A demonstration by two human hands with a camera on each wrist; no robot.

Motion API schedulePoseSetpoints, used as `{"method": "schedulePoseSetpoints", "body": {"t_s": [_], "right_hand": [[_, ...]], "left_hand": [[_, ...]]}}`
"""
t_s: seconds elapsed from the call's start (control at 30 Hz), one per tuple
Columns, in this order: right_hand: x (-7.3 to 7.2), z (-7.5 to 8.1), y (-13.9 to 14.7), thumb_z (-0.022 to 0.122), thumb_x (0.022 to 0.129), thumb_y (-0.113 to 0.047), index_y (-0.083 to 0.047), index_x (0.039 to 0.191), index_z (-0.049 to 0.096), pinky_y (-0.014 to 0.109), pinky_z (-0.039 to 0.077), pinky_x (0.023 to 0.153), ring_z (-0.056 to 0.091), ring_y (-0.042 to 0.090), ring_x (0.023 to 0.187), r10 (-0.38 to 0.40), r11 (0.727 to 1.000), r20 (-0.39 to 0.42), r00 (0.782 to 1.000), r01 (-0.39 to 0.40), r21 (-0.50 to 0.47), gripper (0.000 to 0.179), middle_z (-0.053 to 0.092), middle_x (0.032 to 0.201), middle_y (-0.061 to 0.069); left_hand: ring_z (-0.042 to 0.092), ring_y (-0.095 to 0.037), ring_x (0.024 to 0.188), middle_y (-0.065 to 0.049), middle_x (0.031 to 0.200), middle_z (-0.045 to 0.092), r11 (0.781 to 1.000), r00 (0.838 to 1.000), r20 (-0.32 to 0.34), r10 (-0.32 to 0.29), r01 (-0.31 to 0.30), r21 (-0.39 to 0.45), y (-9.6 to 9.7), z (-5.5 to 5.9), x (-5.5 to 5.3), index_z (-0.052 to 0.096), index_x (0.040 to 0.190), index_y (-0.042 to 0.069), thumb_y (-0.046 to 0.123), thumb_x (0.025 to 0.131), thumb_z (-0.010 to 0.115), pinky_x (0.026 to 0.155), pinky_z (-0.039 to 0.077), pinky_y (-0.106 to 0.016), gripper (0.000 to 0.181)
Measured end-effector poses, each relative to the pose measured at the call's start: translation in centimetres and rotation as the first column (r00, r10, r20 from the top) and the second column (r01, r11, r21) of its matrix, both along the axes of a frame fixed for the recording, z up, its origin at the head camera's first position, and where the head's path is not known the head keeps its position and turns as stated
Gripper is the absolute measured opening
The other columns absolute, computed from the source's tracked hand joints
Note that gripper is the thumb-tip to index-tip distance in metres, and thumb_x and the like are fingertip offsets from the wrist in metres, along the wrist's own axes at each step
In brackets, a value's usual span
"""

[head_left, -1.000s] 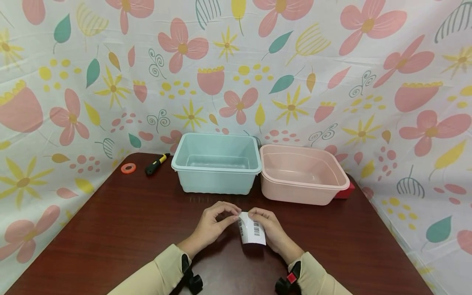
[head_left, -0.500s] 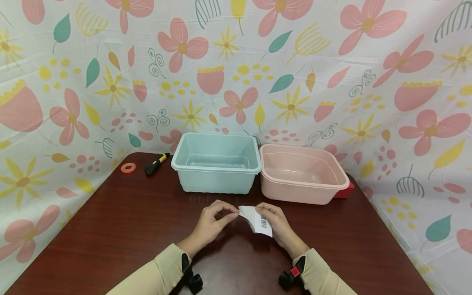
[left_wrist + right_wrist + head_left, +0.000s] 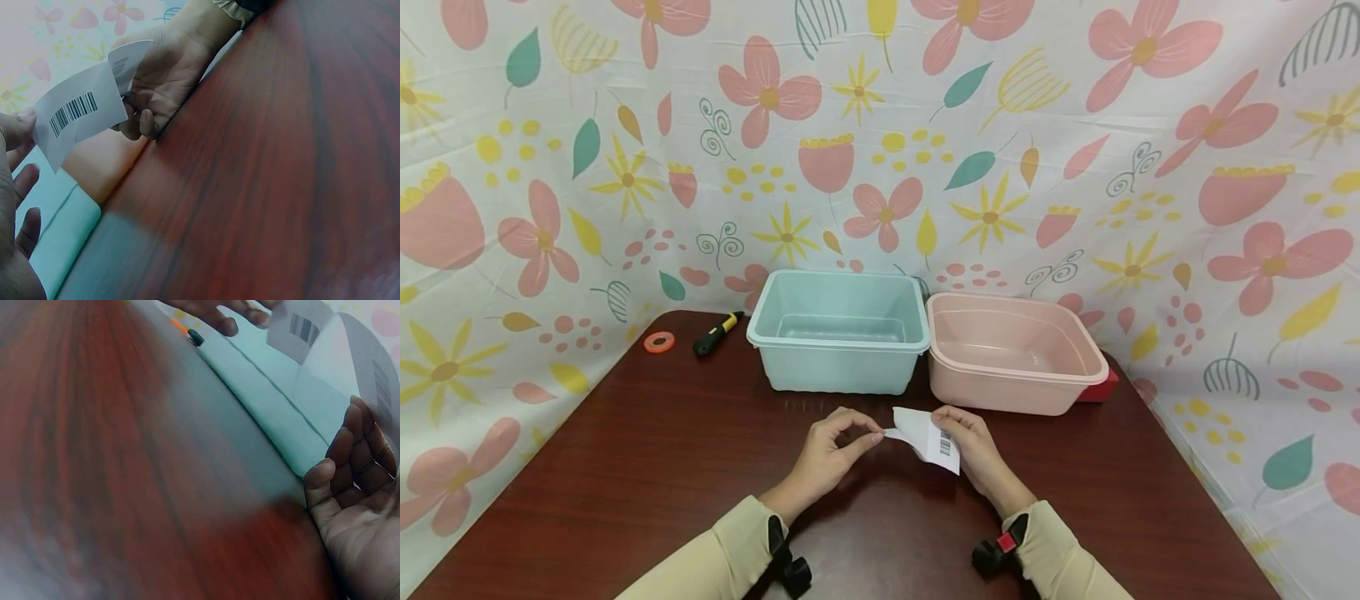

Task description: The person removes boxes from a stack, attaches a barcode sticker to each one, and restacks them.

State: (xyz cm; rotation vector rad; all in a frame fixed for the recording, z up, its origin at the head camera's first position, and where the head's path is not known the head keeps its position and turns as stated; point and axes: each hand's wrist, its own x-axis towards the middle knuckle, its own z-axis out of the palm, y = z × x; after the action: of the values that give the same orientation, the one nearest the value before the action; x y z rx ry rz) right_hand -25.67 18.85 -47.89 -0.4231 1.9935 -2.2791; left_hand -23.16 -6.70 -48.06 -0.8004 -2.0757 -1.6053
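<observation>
A small white sheet of barcode labels (image 3: 936, 446) is stretched between the two hands, above the table. My left hand (image 3: 826, 454) pinches its left end between thumb and fingertips. My right hand (image 3: 979, 454) grips the other end. In the left wrist view, a barcode label (image 3: 74, 117) extends from the left hand's thumb, and a second white piece with a barcode (image 3: 122, 65) stands at an angle to it near the right hand. The right wrist view shows a thin translucent layer (image 3: 328, 365) between two barcoded parts. Where they still join is hard to see.
Behind the hands stand a light blue basin (image 3: 842, 367) and a pink basin (image 3: 1007, 392), with a red object (image 3: 1099, 388) partly hidden behind the pink one. A black-and-yellow tool (image 3: 717, 335) and an orange tape roll (image 3: 659, 342) lie at the table's back left.
My right hand has moved right and slightly up, drawing its part of the sheet away and tilting it. The label's left end stretches farther out from the sheet. My left hand has stayed almost still.
</observation>
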Motion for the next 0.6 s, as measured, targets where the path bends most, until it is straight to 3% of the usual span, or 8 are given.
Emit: {"method": "schedulePoseSetpoints", "body": {"t_s": [0.3,0.6], "right_hand": [[-0.5,-0.2,0.4,0.058,0.099,-0.009,-0.006,0.092,0.068,0.023,0.052,0.060,0.065,0.011,0.072,-0.024,1.000,-0.013,1.000,0.024,0.003,0.013,0.068,0.083,0.003],[-1.0,-0.4,1.7,0.057,0.100,-0.008,0.016,0.101,0.061,0.024,0.054,0.061,0.066,0.011,0.072,-0.078,0.997,-0.024,0.997,0.079,0.016,0.024,0.069,0.082,0.002]], "left_hand": [[0.062,-0.012,0.084,0.007,0.091,0.068,1.000,1.000,-0.009,0.000,0.000,0.004,0.0,-0.1,-0.1,0.075,0.097,0.023,0.023,0.092,0.076,0.068,0.050,-0.027,0.006],[0.061,-0.012,0.079,0.007,0.090,0.067,1.000,1.000,-0.003,-0.001,0.001,0.019,-0.1,-0.1,-0.1,0.074,0.097,0.023,0.023,0.093,0.075,0.064,0.051,-0.026,0.005]]}}
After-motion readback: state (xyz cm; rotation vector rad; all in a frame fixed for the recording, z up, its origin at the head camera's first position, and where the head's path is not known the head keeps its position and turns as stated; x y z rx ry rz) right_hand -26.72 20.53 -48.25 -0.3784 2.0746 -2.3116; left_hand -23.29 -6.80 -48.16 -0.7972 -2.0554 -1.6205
